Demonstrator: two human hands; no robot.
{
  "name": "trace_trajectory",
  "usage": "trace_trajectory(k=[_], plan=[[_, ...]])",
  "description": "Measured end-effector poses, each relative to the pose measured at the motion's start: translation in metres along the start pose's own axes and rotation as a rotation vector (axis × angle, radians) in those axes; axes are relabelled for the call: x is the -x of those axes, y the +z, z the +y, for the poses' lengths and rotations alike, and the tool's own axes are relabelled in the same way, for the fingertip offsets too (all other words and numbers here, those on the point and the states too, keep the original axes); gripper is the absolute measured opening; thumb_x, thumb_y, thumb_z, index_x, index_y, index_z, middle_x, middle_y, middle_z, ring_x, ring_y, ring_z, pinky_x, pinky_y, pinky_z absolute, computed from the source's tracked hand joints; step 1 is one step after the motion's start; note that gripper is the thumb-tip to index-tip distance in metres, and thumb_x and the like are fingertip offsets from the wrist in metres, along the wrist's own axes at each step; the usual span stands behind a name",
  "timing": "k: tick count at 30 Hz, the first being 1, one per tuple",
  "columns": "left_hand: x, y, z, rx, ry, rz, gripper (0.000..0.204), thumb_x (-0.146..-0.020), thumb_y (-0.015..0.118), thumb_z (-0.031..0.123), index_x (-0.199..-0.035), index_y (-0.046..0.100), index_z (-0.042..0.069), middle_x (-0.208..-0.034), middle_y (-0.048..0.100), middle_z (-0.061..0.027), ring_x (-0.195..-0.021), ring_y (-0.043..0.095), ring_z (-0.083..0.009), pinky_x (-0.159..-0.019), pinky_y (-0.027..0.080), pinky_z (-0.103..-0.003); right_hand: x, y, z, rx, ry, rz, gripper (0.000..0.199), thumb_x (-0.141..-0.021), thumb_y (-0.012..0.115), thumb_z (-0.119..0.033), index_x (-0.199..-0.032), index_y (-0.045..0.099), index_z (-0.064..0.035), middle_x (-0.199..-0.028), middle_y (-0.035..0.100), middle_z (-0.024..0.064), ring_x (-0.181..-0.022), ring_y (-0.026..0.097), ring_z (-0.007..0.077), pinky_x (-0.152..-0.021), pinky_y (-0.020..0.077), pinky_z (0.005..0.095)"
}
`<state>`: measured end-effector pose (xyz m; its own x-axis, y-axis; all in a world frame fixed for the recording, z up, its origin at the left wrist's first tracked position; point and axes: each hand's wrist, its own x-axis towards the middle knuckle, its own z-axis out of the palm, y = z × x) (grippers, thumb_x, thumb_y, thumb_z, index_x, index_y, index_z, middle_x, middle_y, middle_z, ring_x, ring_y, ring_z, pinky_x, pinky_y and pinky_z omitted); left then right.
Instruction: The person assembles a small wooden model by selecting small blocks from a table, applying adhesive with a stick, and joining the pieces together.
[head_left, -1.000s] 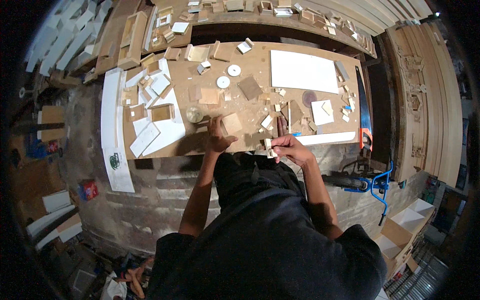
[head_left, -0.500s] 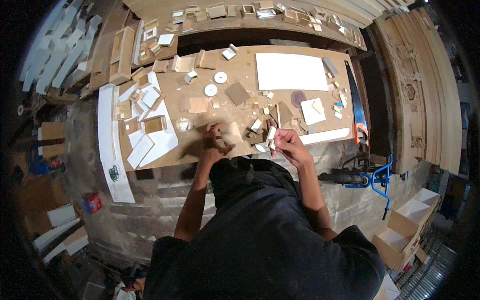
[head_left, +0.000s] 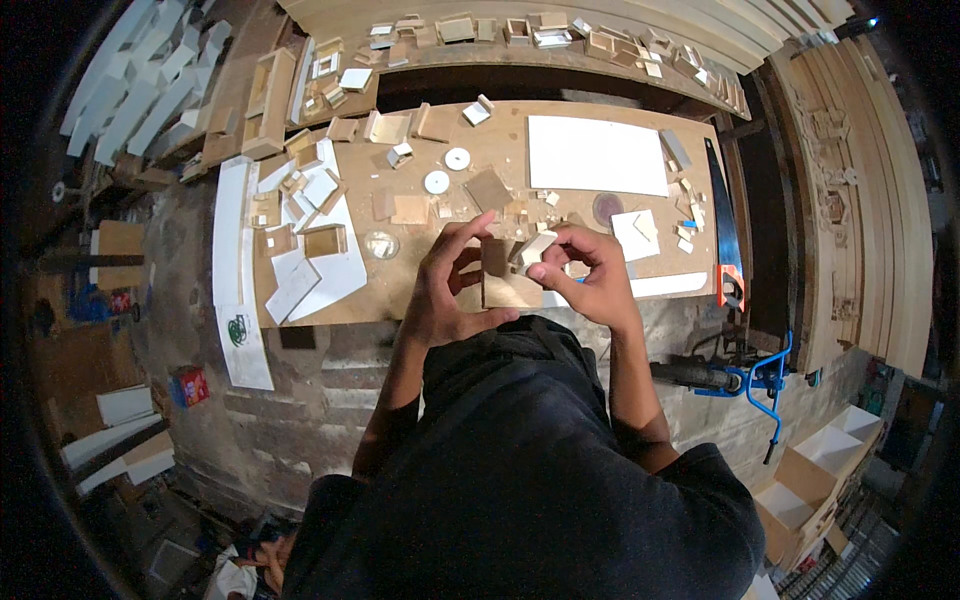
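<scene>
My left hand (head_left: 445, 288) grips a small flat square wooden panel (head_left: 505, 288) by its edges, thumb at the near edge and index finger at the far one. The panel is above the near edge of the workbench, in front of my body. In my right hand (head_left: 598, 282) a small pale wooden block piece (head_left: 538, 248) is pinched between thumb and fingers. It sits tilted over the panel's far right corner; whether the two touch I cannot tell. My right fingers partly hide the block piece.
On the workbench (head_left: 340, 160) lie white boards (head_left: 598, 155), wood scraps, two white discs (head_left: 457, 159), a round clear container (head_left: 382, 245) and small wooden box pieces (head_left: 325, 241). A handsaw (head_left: 732, 287) with an orange handle rests at the right edge. A blue-framed bike (head_left: 765, 380) stands right.
My left hand has closed on the wooden panel and raised it from the bench. My right hand has brought the block piece left, over the panel. The whole view has shifted slightly.
</scene>
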<state>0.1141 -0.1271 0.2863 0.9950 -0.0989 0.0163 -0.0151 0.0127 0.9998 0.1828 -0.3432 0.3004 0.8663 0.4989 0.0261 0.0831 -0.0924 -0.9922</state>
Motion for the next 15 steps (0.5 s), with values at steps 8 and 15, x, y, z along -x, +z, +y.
trace_trajectory(k=[8, 15], plan=[[-0.011, 0.010, 0.018, 0.079, 0.008, 0.002, 0.108, -0.062, 0.095, 0.022, -0.151, 0.035, 0.006, -0.129, 0.043, -0.0068, -0.113, 0.060, -0.0201, -0.096, 0.054, -0.034, -0.001, -0.009, -0.012, 0.123, -0.164, 0.044, 0.026, -0.078, 0.083, -0.007, -0.093, 0.065, 0.0034, -0.070, 0.060, 0.0022, -0.063, 0.055, 0.0059, -0.058, 0.0443, 0.0224], [-0.021, 0.019, 0.011, 0.136, 0.068, 0.009, 0.110, -0.061, 0.096, 0.026, -0.150, 0.035, 0.005, -0.130, 0.043, -0.0085, -0.114, 0.060, -0.0221, -0.096, 0.054, -0.035, 0.002, -0.014, -0.020, 0.172, -0.188, 0.115, 0.030, -0.075, 0.083, -0.007, -0.098, 0.068, 0.0035, -0.076, 0.064, 0.0056, -0.068, 0.059, 0.0108, -0.065, 0.0482, 0.0250]])
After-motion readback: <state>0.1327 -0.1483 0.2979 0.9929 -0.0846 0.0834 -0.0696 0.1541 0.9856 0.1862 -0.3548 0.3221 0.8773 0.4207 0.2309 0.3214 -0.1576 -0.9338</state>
